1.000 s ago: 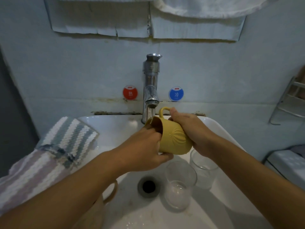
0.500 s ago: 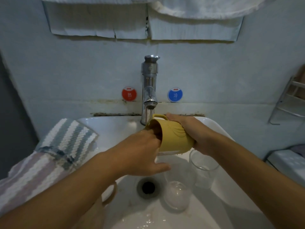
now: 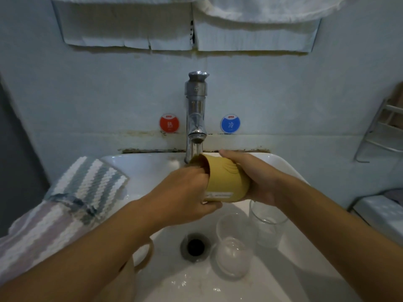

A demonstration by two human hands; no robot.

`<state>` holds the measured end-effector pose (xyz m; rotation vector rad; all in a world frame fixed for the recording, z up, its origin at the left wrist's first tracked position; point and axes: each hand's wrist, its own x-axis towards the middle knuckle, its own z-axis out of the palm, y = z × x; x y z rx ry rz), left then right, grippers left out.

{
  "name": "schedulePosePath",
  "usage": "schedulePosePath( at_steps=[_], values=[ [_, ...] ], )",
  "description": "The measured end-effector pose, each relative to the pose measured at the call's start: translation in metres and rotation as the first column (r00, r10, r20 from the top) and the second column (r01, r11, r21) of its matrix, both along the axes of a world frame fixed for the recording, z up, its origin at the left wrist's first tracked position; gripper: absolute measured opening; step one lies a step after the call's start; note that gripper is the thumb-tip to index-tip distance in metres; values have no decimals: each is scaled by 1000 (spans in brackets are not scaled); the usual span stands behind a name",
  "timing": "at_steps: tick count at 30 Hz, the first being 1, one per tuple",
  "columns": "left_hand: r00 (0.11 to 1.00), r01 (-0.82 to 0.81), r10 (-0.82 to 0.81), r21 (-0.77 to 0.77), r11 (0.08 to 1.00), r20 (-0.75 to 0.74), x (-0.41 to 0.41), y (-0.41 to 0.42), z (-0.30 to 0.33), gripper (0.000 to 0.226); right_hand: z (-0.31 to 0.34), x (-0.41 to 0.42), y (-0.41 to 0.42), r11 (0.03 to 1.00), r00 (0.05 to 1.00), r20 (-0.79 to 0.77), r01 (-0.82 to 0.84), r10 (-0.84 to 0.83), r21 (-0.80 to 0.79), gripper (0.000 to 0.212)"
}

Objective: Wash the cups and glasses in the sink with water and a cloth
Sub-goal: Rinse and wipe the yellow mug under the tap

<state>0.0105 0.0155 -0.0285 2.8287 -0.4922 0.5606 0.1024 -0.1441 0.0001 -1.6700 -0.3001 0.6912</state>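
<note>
A yellow cup [image 3: 226, 182] lies on its side under the chrome tap [image 3: 195, 118], its mouth turned left. My right hand [image 3: 255, 179] grips its base end from the right. My left hand [image 3: 183, 192] has its fingers inside the cup's mouth and its thumb under the cup. Two clear glasses stand in the white sink [image 3: 287, 286]: one [image 3: 234, 245] beside the drain, the other [image 3: 267, 225] further right, below my right wrist. A beige cup [image 3: 141, 256] shows only its handle under my left forearm. The striped cloth [image 3: 87, 188] lies on the sink's left rim.
The drain [image 3: 195, 246] sits in the middle of the basin with wet patches in front of it. Red [image 3: 169, 123] and blue [image 3: 230, 124] round labels flank the tap on the wall. A wire rack [image 3: 383, 136] hangs at the right. White towels hang above.
The yellow cup has been rolled in my hands: its handle, up at first, has turned out of sight. My left fingers stay inside its mouth. The glasses have not moved.
</note>
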Motion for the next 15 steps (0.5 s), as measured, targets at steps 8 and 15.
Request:
schedulePosePath(
  at_steps=[8, 15],
  values=[
    [982, -2, 7, 26, 1000, -191, -3, -5, 6, 74, -4, 1, 6, 998, 996, 84, 47, -43, -41, 35],
    [988, -26, 21, -33, 999, -156, -5, -9, 8, 66, -4, 1, 6, 996, 994, 80, 74, -70, -43, 33]
  ],
)
